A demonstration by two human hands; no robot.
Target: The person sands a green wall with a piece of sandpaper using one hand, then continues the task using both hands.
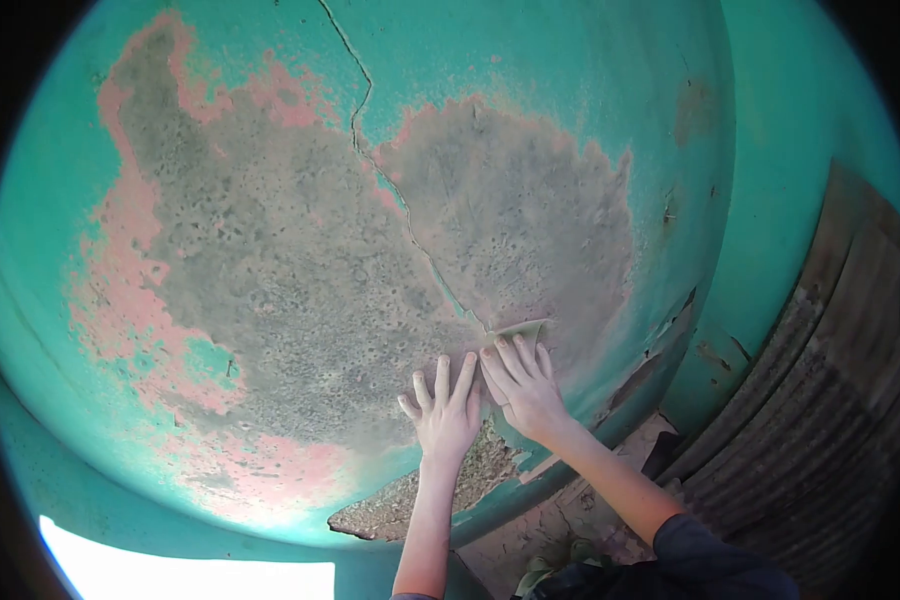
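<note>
A green wall (610,70) has a large worn patch (300,250) of bare grey plaster edged in pink. My left hand (446,415) lies flat on the lower part of this patch, fingers spread, with nothing in it. Just right of it, my right hand (528,390) presses a sheet of sandpaper (536,329) against the plaster. The sheet's upper edge shows above the fingertips; the rest is hidden beneath the hand. Both hands look pale with dust. A crack (405,205) runs down from the top and reaches the sheet.
Below my hands, a broken area (400,508) exposes rough material at the wall's lower edge. Corrugated sheets (800,450) lean at the right. My shoes (535,575) are at the bottom on debris-covered ground. A bright opening (190,575) is at lower left.
</note>
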